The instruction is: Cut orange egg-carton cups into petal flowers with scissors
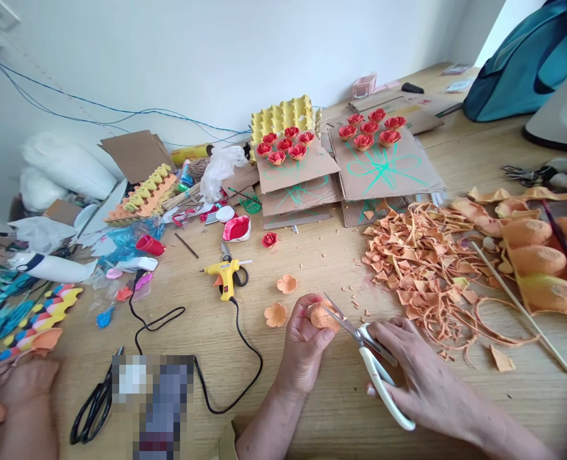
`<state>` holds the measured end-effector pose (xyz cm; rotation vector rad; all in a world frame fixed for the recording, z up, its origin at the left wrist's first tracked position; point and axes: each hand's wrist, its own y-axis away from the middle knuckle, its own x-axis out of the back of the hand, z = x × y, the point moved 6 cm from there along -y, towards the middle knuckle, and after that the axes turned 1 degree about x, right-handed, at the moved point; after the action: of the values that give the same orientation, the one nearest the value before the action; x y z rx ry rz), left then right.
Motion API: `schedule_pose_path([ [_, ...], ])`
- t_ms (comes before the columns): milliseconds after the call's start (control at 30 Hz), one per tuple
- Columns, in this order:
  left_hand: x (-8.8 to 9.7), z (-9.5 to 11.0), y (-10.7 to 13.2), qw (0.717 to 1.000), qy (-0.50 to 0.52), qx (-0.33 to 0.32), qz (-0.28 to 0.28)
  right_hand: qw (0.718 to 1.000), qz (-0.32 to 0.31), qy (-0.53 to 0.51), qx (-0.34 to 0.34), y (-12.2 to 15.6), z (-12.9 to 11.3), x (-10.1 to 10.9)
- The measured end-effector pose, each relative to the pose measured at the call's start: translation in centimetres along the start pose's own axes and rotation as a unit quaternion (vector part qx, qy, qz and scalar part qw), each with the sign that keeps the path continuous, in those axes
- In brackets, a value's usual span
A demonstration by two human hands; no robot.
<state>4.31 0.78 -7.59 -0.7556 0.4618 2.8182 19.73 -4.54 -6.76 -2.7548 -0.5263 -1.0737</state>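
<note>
Between the fingertips of my left hand [302, 348] is a small orange egg-carton cup [322, 315]. My right hand [408, 370] grips a pair of scissors with white handles [381, 383], whose parted blades reach the cup's edge. Just left of the cup, two cut flower shapes in orange carton [276, 314] lie on the table. A red painted flower [270, 239] sits farther back. Near it lies a yellow glue gun [223, 275], partly over black-handled scissors [241, 276].
Orange carton scraps [417, 262] are heaped at right, beside an orange egg tray [542, 255] and a thin stick [523, 306]. Cardboard sheets with red flowers [388, 169] stand at the back. A black cord [259, 364] crosses the table. Another person's hand [29, 383] is at far left.
</note>
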Motion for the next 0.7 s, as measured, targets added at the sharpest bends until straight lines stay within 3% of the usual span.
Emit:
schedule_pose_path([
  [700,-0.40,0.34,0.08,0.996,-0.060,-0.018,-0.071,0.996,0.041,0.037,0.067,-0.07,-0.80,0.94],
])
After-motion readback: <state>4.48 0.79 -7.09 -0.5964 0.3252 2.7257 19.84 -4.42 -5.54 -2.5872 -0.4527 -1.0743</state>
